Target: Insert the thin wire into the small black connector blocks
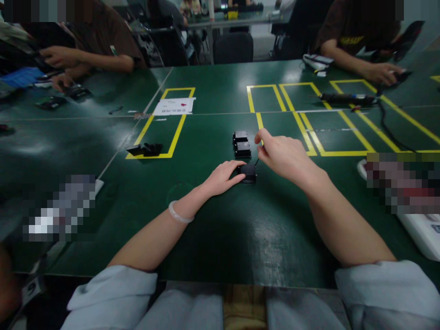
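In the head view, a small black box-shaped part (249, 174) lies on the green table in front of me. My left hand (224, 178) holds its left side between thumb and fingers. My right hand (283, 153) is closed on a thin dark rod-like tool (256, 162); its tip is at the part's upper right corner, and its upper end is hidden by my fingers. Just beyond stand two similar black box-shaped parts, a nearer one (242, 148) and a farther one (240, 136).
Yellow tape rectangles mark the green table (206, 238). A black bracket-like piece (146, 149) and a white paper label (174, 106) lie left. A dark cylindrical tool with a cable (349, 98) is at the far right. White-edged blurred objects flank me. Two people work opposite.
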Tool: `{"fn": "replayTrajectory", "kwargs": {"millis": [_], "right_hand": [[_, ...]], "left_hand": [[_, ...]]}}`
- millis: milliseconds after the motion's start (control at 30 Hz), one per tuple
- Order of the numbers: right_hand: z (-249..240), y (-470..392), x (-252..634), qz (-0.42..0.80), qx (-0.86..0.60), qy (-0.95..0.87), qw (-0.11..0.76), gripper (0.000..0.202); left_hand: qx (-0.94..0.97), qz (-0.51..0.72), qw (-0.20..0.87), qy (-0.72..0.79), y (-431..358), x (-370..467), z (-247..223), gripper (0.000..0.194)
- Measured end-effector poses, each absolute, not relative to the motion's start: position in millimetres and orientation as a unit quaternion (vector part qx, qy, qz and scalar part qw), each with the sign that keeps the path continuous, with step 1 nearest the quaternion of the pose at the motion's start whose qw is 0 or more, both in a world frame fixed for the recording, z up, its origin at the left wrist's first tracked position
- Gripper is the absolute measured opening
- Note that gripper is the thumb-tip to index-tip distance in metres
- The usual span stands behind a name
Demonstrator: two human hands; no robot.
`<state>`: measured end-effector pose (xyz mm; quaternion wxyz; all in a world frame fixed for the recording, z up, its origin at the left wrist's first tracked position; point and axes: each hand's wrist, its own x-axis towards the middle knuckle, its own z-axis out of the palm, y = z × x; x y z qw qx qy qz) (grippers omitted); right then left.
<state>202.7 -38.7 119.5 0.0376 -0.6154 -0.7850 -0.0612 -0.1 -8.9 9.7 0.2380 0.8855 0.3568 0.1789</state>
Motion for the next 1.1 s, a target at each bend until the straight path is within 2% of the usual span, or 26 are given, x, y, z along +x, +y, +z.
{"fn": "replayTrajectory", "kwargs": {"millis": [300,533,700,1100], "right_hand": [[120.7,-37.1,203.5,-0.067,-0.618,-0.783,0.015,0.037],[121.2,-39.5,202.2,-0.043,-0.612,-0.789,0.045,0.034],[121.2,-37.0,202.3,-0.049,-0.622,-0.781,0.017,0.041],[120.3,-38.8,202.9,-0.037,-0.61,-0.79,0.048,0.034]], "left_hand": [[0.886,0.18,0.241,0.353,-8.6,-0.7,9.5,0.046],[0.886,0.179,0.24,0.355,-8.7,-0.2,10.0,0.045],[0.886,0.178,0.237,0.355,-8.9,-0.4,9.0,0.045],[0.887,0.184,0.237,0.35,-8.7,-0.6,8.9,0.045]]}}
